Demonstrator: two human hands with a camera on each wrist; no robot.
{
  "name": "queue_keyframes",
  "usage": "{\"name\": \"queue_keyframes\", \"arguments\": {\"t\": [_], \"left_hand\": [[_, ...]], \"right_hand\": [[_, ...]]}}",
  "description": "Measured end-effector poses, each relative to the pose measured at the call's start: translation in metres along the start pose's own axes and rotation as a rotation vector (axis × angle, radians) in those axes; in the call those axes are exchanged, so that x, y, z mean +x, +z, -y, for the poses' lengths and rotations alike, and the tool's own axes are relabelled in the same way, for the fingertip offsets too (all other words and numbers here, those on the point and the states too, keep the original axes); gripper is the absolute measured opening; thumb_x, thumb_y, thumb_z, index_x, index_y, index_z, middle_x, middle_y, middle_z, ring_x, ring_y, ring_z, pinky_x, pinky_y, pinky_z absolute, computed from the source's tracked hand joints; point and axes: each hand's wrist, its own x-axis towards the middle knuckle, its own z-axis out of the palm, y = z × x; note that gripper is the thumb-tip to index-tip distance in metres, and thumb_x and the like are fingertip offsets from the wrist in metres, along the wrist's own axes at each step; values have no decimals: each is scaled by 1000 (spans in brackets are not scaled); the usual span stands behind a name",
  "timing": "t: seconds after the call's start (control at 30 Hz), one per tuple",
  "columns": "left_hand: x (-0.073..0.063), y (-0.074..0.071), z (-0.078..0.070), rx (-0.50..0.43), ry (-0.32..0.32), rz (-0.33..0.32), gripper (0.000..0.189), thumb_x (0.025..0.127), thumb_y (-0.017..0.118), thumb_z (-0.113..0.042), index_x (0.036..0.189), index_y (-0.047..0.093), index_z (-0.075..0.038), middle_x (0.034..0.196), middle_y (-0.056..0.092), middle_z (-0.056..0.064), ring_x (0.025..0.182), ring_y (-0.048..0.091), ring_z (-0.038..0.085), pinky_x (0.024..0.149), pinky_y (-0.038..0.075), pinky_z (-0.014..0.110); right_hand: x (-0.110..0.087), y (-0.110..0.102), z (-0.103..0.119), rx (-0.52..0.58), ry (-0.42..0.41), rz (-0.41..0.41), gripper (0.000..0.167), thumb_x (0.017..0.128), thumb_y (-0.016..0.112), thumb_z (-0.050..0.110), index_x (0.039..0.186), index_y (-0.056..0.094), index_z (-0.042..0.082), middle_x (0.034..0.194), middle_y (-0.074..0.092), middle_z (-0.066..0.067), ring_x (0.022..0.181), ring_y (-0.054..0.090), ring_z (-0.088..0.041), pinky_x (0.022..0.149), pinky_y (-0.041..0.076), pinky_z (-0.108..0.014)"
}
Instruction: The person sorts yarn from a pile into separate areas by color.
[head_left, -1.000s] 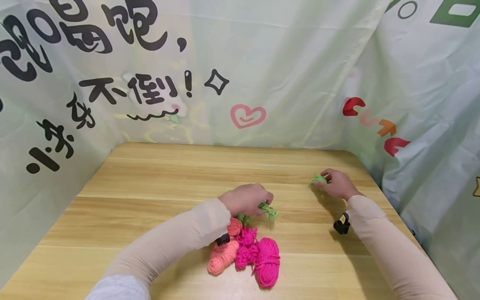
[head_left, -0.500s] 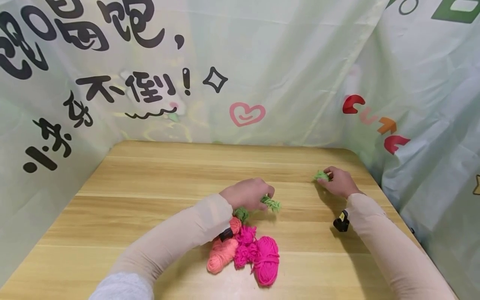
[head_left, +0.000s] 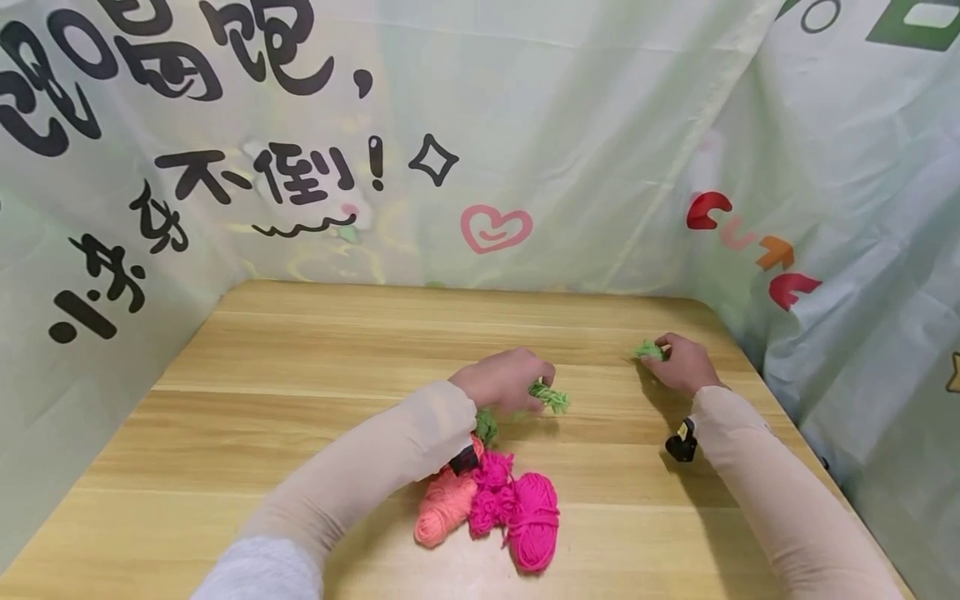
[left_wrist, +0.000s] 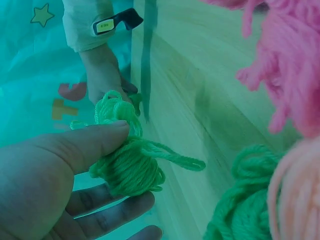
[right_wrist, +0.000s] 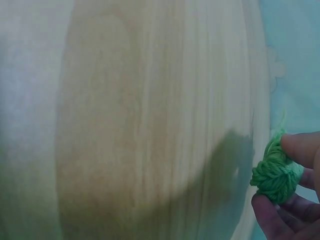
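My left hand (head_left: 506,382) pinches a small bundle of light green yarn (left_wrist: 130,170) between thumb and fingers, above the table. Loose loops stick out of that bundle in the left wrist view. Farther right, my right hand (head_left: 684,364) holds another small green yarn bundle (right_wrist: 277,180) by thumb and fingertips. Below my left wrist lie a darker green yarn bundle (head_left: 486,427), orange-pink yarn (head_left: 444,508), a tangled magenta bundle (head_left: 492,496) and a wound magenta skein (head_left: 534,523). The left sleeve partly covers the orange-pink yarn.
The wooden table (head_left: 337,333) spreads under everything. A pale printed curtain (head_left: 585,150) rises along its back and sides. Black wrist cameras (head_left: 682,442) sit on both wrists.
My left hand has moved a little right and away from me with its green yarn, uncovering more of the darker green bundle. My right hand has shifted slightly right and back.
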Motion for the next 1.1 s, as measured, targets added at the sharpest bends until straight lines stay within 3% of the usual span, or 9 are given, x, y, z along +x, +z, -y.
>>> {"name": "queue_keyframes", "arguments": {"t": [0.43,0.73,0.9,1.1], "left_hand": [[10,2,4,-55,-24,14,33,93,67,-27,122,62,-14,118,63,1,89,57,9,79,47,26],[21,2,4,-72,-37,4,30,93,67,-27,120,62,-14,109,61,-1,80,51,12,71,44,25],[28,2,3,-73,-32,-13,30,93,66,-27,119,62,-14,108,61,-2,84,53,11,74,45,25],[37,3,0,-64,-47,-29,33,94,66,-29,123,62,-15,120,61,-2,103,56,12,84,46,25]], "right_hand": [[-4,-2,-8,35,66,-6,53,94,62,31,122,50,-13,104,58,-32,88,58,-40,70,49,-46],[1,0,-13,21,66,-39,53,93,61,34,121,52,-11,102,60,-31,87,58,-40,70,49,-46],[1,-1,-11,19,75,-50,50,92,63,32,117,54,-11,100,61,-30,88,58,-40,70,48,-46],[1,-1,-10,15,78,-49,50,92,63,31,117,55,-11,100,61,-30,88,58,-41,71,47,-47]]}}
